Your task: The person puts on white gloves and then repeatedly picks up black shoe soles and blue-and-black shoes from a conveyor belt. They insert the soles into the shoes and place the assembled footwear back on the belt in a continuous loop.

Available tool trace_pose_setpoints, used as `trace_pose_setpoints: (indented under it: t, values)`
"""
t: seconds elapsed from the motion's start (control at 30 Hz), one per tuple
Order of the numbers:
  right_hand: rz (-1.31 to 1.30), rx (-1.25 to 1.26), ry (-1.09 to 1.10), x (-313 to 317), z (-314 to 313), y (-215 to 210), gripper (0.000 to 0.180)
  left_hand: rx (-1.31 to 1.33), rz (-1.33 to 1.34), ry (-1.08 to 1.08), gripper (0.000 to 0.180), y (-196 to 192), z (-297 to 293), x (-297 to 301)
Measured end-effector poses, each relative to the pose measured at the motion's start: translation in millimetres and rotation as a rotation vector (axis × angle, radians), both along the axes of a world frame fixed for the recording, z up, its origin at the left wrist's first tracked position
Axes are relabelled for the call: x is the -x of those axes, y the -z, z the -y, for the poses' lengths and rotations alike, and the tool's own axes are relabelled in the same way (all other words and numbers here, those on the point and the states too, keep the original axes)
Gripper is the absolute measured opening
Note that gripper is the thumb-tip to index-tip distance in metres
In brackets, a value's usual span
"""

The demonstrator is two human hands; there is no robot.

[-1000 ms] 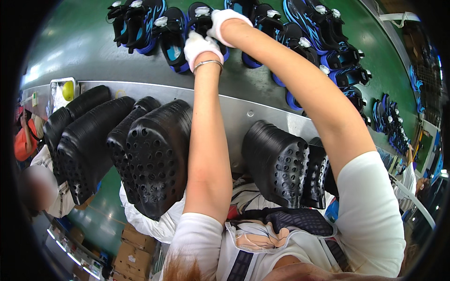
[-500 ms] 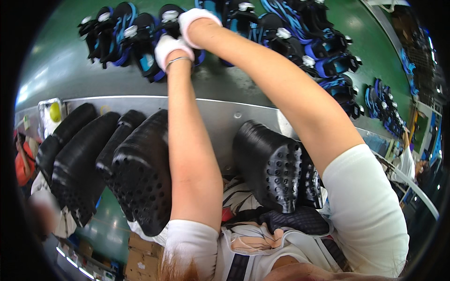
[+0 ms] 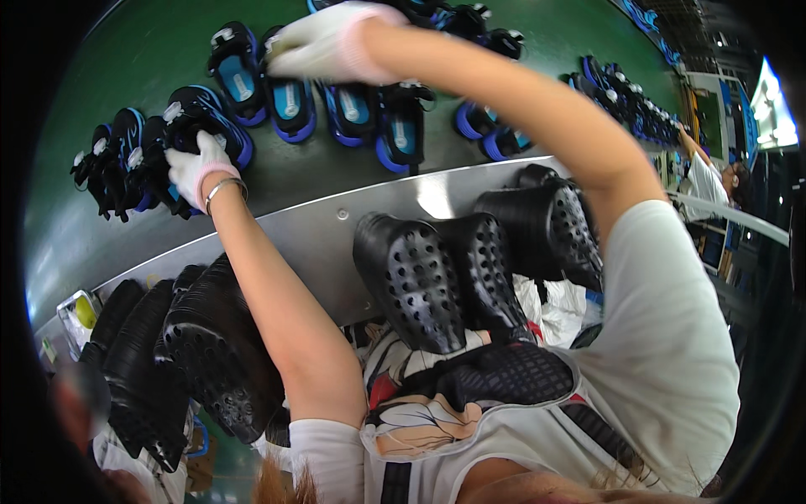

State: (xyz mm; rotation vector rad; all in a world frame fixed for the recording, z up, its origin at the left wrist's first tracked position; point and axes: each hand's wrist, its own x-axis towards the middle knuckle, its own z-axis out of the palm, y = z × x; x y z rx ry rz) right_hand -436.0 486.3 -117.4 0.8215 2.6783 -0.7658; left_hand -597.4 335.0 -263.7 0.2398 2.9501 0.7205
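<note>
My left hand (image 3: 200, 166), in a white glove with a pink cuff, is closed about the near end of a black and blue shoe (image 3: 201, 105) on the green work surface. Its thumb points up and its fingertips are partly hidden against the shoe. My right hand (image 3: 327, 44), gloved the same way and blurred, reaches left across the top of another black shoe with a light-blue insole (image 3: 290, 101). Whether its fingers grip that shoe does not show. Similar shoes with pale clips stand on both sides of my hands.
Stacks of black, perforated, shoe-shaped pieces (image 3: 411, 277) hang along the metal edge (image 3: 319, 214) before me, with more stacks (image 3: 222, 353) at the left. A shoe row (image 3: 625, 97) runs off to the far right, where a person (image 3: 709, 185) works. A white tray (image 3: 81, 319) sits far left.
My hands, close together before, are now apart, the left one nearer to me. The whole view has shifted. Several shoes now stand side by side with their blue insoles showing.
</note>
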Motion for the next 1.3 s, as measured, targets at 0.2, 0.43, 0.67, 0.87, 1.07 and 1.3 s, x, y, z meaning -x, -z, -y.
trace_pose_setpoints:
  t: [0.2,0.43,0.67,0.87,1.07,1.3]
  values:
    - [0.86,-0.267,-0.366,-193,-59,-38,0.028,-0.424,-0.209,0.474,0.032,-67,10,-71]
    - [0.671,0.159,0.325,-262,-26,32,0.063,0.02,-0.221,0.846,0.041,-28,-25,-75]
    - [0.754,-0.22,-0.102,-353,-65,74,0.043,0.154,0.03,0.827,0.047,1,-38,-54]
    - [0.957,-0.438,0.636,-423,-126,48,0.029,0.393,-0.058,0.784,0.046,-24,-48,-71]
    - [0.621,-0.474,0.289,-307,-115,-2,0.036,0.067,-0.444,0.814,0.033,-32,-43,-85]
    - [0.092,-0.411,0.17,-115,-110,19,0.029,0.227,-0.136,0.824,0.039,-19,-56,-93]
